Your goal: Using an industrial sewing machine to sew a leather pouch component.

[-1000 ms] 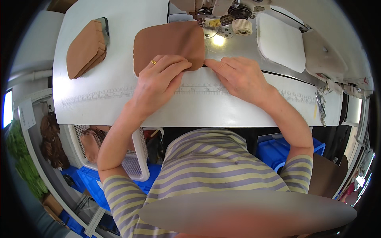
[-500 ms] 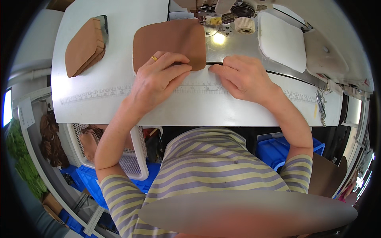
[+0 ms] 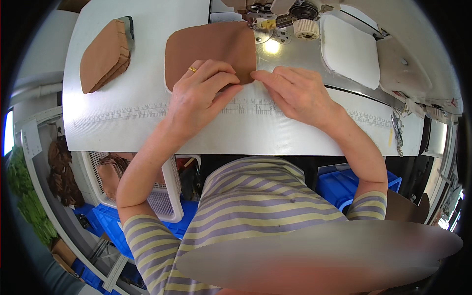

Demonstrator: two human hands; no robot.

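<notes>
A brown rounded panel (image 3: 211, 46), leather or cloth, lies flat on the white table, a thin pale layer showing along its left edge. Its far right corner reaches under the presser foot area of a sewing machine (image 3: 280, 17). My left hand (image 3: 204, 93) rests over the panel's near edge, finger and thumb pinched together at its near right part. My right hand (image 3: 297, 93) is closed too, its fingertips pinching the panel's near right corner. The two hands' fingertips are only a little apart. What lies between them is partly hidden.
A stack of brown panels (image 3: 103, 61) lies at the left, white pads (image 3: 349, 51) at the right beside the machine. A printed ruler (image 3: 246, 106) crosses the table; small scissors (image 3: 397, 128) lie near its right edge. Below stand a white basket (image 3: 172, 191) and blue bins (image 3: 339, 187).
My right hand has shifted left, bringing its fingertips onto the panel's near right corner. My left hand has moved slightly to the right. The panel has barely moved.
</notes>
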